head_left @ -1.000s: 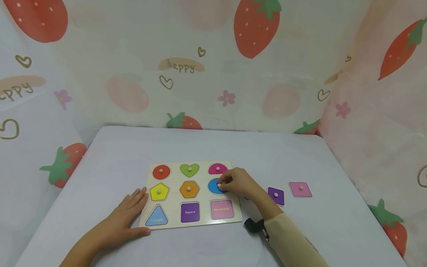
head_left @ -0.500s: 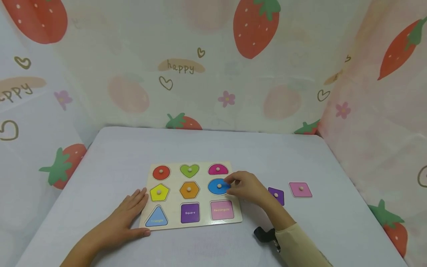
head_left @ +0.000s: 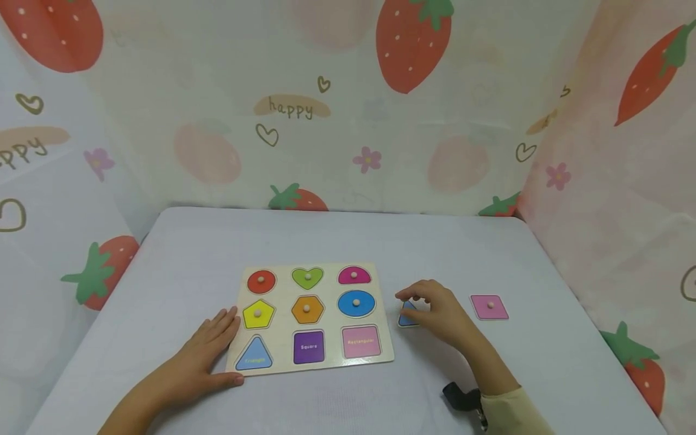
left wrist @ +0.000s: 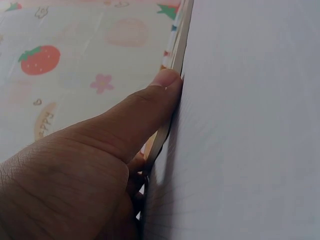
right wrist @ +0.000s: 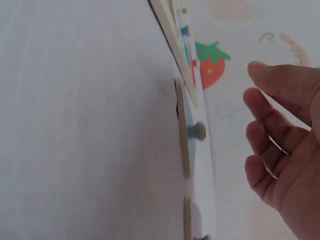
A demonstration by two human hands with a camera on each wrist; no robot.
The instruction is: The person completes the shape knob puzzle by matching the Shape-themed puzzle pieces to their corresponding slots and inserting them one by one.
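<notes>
Head view: straight-fingered left hand [head_left: 201, 350] touches the board [head_left: 283, 323]; right hand [head_left: 441, 313], grasping nothing, hovers over the triangle piece [head_left: 405, 321] right of it. Left wrist: thumb [left wrist: 135, 116] against board edge. Right wrist: fingers [right wrist: 256, 135] clear of the knob [right wrist: 201, 131].

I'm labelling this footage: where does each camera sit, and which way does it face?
Head: worn on the head, facing forward and down at the board; left hand, right hand and a sleeve show.
Left wrist: on that wrist, facing the board's edge; left thumb shows.
Right wrist: on that wrist, facing a blue piece; right fingers show.
Head and right wrist share that piece.
</notes>
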